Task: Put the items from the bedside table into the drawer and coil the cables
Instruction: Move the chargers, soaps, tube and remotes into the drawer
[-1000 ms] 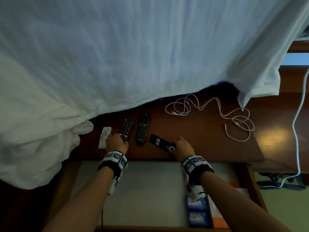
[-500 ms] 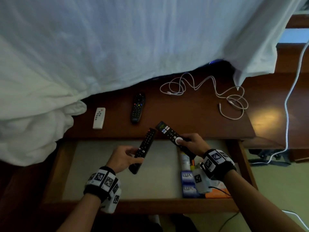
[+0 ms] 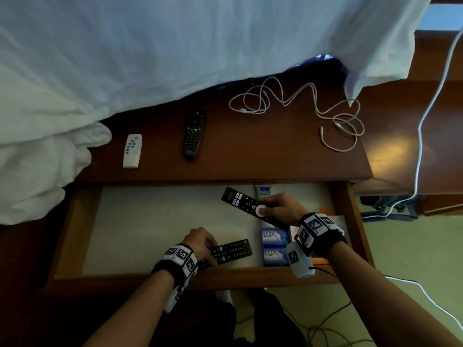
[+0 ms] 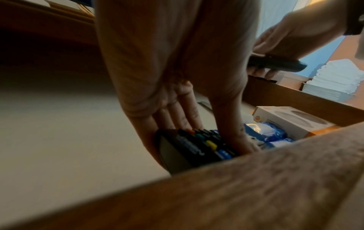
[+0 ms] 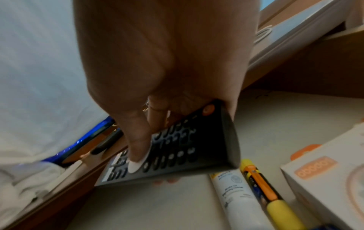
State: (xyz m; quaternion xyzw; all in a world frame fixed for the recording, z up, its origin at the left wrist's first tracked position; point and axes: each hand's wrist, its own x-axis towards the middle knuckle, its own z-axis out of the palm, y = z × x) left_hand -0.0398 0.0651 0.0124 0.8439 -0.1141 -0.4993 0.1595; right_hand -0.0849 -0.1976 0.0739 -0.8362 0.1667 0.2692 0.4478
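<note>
Inside the open wooden drawer [image 3: 75,226], the left hand [image 3: 200,242] grips a black many-buttoned remote [image 3: 231,251] lying near its front wall. The right hand [image 3: 281,209] holds a slim black remote with a white round pad [image 3: 250,206] above it, while white tangled cables [image 3: 300,108] lie on the counter [image 3: 250,159].

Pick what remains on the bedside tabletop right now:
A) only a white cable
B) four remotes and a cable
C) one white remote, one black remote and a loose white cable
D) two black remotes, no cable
C: the head view shows the white remote, the black remote and the uncoiled white cable on the tabletop, while both hands hold the other two remotes over the open drawer.
</note>
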